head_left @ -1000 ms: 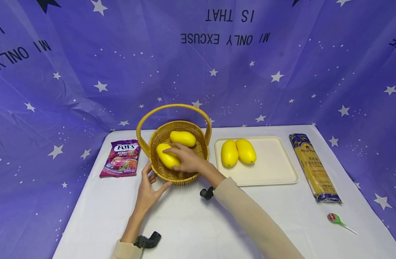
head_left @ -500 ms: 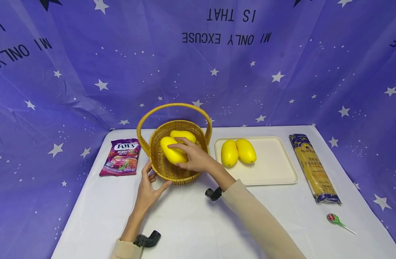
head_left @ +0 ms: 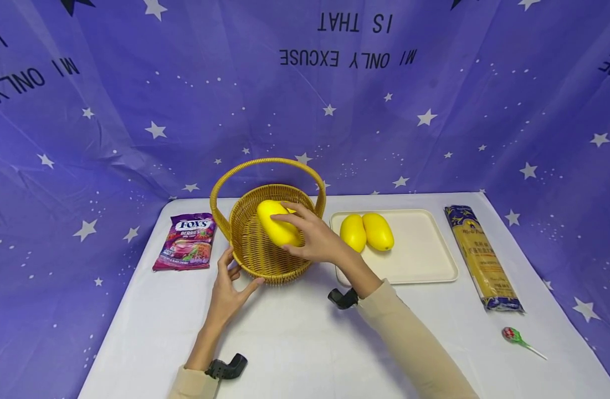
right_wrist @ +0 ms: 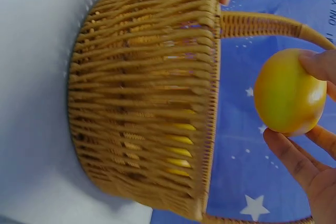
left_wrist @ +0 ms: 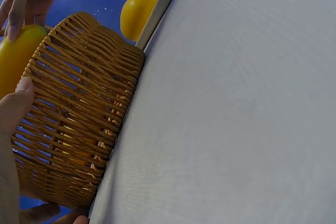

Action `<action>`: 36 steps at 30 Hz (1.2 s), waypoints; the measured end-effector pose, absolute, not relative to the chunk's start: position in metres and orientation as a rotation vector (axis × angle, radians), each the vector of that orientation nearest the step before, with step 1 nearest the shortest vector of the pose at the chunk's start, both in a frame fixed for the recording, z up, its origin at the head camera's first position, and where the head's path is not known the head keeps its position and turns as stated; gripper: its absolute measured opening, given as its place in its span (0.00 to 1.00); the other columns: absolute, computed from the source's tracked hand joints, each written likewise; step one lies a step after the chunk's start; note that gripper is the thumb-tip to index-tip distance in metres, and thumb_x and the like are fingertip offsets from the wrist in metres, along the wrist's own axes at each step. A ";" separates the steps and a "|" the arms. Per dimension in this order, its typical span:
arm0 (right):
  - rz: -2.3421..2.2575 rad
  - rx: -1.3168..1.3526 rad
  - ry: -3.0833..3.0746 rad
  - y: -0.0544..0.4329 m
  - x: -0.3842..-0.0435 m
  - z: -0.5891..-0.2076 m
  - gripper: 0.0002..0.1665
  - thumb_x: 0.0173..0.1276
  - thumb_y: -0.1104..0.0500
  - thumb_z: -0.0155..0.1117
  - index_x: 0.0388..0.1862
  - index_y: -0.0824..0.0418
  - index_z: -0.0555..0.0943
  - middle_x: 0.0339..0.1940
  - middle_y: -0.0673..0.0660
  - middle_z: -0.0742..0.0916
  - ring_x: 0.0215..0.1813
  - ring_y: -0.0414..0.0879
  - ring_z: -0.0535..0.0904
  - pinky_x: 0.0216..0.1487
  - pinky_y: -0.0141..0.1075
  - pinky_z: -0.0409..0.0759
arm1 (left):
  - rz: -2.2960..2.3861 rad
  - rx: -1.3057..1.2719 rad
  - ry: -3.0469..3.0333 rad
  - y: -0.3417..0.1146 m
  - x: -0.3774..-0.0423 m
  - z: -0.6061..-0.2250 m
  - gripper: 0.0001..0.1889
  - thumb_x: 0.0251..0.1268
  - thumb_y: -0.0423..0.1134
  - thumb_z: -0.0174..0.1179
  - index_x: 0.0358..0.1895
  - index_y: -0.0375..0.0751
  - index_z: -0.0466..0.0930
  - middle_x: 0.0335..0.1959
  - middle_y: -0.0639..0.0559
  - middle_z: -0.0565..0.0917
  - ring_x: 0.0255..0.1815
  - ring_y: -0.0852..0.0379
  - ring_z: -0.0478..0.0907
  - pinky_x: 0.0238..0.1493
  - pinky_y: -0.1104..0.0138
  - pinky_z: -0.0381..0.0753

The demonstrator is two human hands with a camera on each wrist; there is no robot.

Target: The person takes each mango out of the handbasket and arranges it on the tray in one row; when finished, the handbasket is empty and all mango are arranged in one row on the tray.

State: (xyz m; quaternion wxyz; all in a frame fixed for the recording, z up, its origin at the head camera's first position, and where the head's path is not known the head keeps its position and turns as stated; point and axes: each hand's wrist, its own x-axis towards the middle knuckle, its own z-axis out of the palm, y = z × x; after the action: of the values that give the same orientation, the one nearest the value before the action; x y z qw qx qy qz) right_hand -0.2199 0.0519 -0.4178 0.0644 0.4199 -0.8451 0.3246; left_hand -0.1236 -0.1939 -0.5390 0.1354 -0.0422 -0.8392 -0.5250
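Observation:
My right hand (head_left: 317,233) pinches a yellow mango (head_left: 277,223) between thumb and fingers. The right wrist view has this mango (right_wrist: 289,90) outside the rim line, apart from the weave. Below it stands the woven wicker basket (head_left: 250,257) with a tall arched handle (head_left: 267,160). A second mango inside is mostly hidden behind the held one; yellow shows through the wicker (right_wrist: 181,156) in the right wrist view. My left hand (head_left: 227,293) holds the basket's near left side, its thumb (left_wrist: 20,95) at the rim and fingers around the wall.
A cream tray (head_left: 419,260) with two mangoes (head_left: 378,231) lies right of the basket. Farther right are a pasta packet (head_left: 484,257) and a lollipop (head_left: 516,336). A purple candy bag (head_left: 186,242) is at the left. A starry blue curtain (head_left: 364,138) hangs behind the table.
The right hand has lifted the mango off the basket's floor and moved it up and to the right, over the other mango. The left hand stays on the basket.

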 end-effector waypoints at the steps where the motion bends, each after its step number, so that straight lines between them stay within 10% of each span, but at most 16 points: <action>1: 0.980 1.266 -2.538 0.054 -0.219 -0.416 0.38 0.59 0.54 0.74 0.69 0.48 0.72 0.76 0.56 0.66 0.75 0.51 0.63 0.67 0.45 0.75 | -1.524 -0.118 -2.432 -0.194 -0.123 -0.539 0.56 0.50 0.38 0.76 0.78 0.50 0.45 0.72 0.39 0.63 0.63 0.40 0.74 0.61 0.51 0.77; 36: 1.076 0.955 -2.448 0.171 -0.211 -0.390 0.40 0.54 0.65 0.76 0.68 0.54 0.74 0.75 0.59 0.66 0.67 0.58 0.72 0.52 0.49 0.84 | -1.532 -0.096 -2.439 -0.194 -0.123 -0.540 0.56 0.50 0.38 0.76 0.78 0.50 0.45 0.72 0.39 0.64 0.64 0.40 0.74 0.62 0.53 0.76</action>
State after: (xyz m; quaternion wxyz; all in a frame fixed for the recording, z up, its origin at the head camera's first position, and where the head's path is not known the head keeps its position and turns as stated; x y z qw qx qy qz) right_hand -0.2108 0.1712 -0.3897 0.1506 0.3324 -0.8523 0.3747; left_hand -0.1234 -0.1936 -0.5399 0.1297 -0.0329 -0.8393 -0.5270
